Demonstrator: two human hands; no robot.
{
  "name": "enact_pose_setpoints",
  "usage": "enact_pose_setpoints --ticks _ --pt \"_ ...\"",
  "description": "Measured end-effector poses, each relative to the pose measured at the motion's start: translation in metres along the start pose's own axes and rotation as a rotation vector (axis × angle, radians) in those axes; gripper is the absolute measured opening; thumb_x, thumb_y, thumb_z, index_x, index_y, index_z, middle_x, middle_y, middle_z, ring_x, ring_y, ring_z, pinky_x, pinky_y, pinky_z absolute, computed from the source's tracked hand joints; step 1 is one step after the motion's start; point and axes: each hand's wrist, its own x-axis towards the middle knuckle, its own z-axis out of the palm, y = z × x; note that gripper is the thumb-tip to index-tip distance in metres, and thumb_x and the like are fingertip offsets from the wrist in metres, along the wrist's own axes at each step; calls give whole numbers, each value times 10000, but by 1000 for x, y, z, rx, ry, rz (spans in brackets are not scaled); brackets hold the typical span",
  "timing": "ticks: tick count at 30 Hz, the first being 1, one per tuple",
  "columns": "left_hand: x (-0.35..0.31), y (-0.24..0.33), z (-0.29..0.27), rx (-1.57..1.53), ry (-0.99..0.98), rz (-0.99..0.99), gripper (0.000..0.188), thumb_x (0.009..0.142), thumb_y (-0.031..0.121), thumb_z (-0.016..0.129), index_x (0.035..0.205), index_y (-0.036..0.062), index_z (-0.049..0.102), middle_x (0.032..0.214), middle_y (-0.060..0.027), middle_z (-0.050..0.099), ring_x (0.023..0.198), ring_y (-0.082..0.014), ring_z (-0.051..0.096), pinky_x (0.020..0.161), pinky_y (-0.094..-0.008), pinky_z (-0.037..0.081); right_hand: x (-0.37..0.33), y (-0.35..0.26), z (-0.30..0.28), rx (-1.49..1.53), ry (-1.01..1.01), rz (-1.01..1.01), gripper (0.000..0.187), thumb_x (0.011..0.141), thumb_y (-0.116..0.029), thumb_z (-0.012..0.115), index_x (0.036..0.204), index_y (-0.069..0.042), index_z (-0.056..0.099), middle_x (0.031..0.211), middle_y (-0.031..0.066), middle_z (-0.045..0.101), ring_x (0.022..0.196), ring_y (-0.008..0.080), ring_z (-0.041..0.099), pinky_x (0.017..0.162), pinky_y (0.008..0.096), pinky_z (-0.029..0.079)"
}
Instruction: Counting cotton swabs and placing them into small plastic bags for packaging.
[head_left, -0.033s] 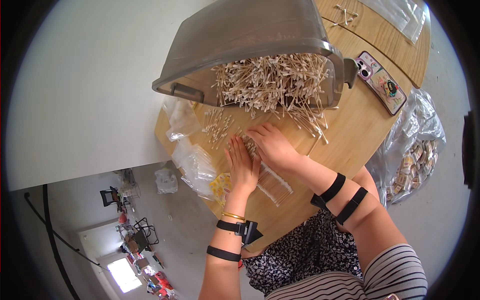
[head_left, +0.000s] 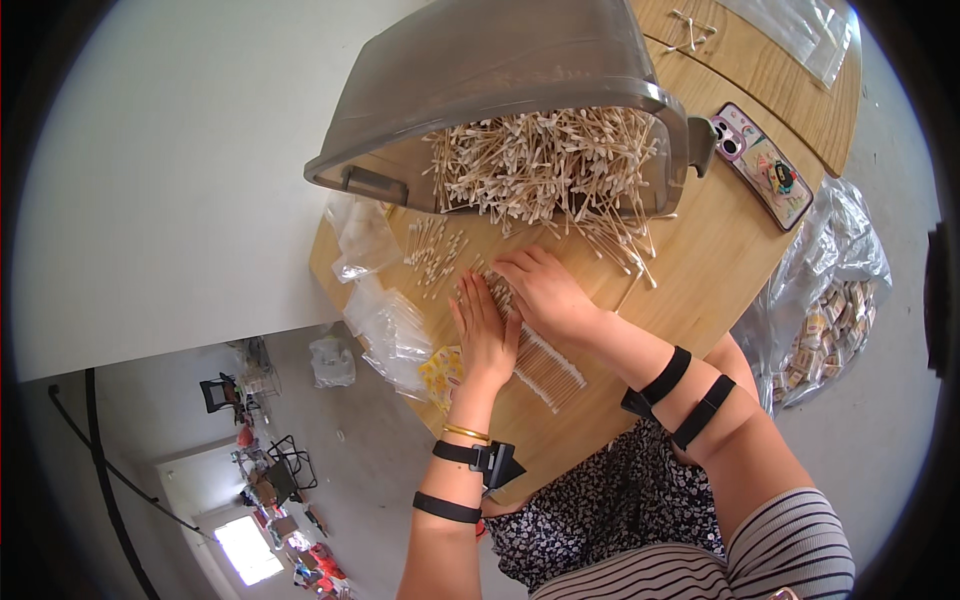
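Note:
A flat row of cotton swabs [head_left: 550, 372] lies side by side on the wooden table [head_left: 690, 255], white tips along both edges. My left hand [head_left: 487, 330] rests on the row's far-left part, its fingers stretched out and the thumb apart. Against the other side, my right hand [head_left: 547, 292] lies with its fingers bent over the row's far end; its thumb is mostly hidden. Swabs show in the gap between both hands. Beyond them, a grey translucent bin [head_left: 500, 60] lies on its side, with a heap of cotton swabs [head_left: 550, 165] spilling from its mouth.
Loose swabs [head_left: 432, 250] lie left of the hands. Clear plastic bags [head_left: 385, 330] and a yellow patterned packet [head_left: 441, 375] sit at the left edge. A phone [head_left: 765, 165] lies at right. On the floor stands a clear sack [head_left: 845, 240] of small packs.

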Motion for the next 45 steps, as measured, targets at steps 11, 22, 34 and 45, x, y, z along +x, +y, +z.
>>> enact_pose_setpoints --ticks 11,22,34,45 --pt "7 2 -10 9 -31 26 823 987 416 430 1527 -96 79 1604 -288 87 1511 -398 32 1200 -547 -17 2 2 -2 14 -6 -2 479 734 21 588 1213 30 591 1183 169 607 1108 363 533 997 431 430" --pt "5 -9 -3 54 5 41 872 983 478 435 1529 -95 69 1606 -281 86 1511 -392 41 1203 -544 -14 5 -2 1 11 50 -22 451 732 -12 586 1180 20 619 1144 161 620 1095 343 543 988 411 444" --pt "1 2 -3 51 23 15 866 980 456 447 1522 -108 73 1601 -302 67 1509 -405 22 1209 -533 6 5 -1 0 25 55 -18 452 719 6 578 1169 23 616 1115 173 616 1070 348 543 966 417 450" --pt "-10 14 -8 125 -87 -13 898 929 387 514 1530 -95 53 1609 -294 41 1514 -397 -4 1183 -582 -36 5 -1 1 38 41 7 436 737 11 562 1169 15 619 1121 158 619 1080 345 542 976 420 446"
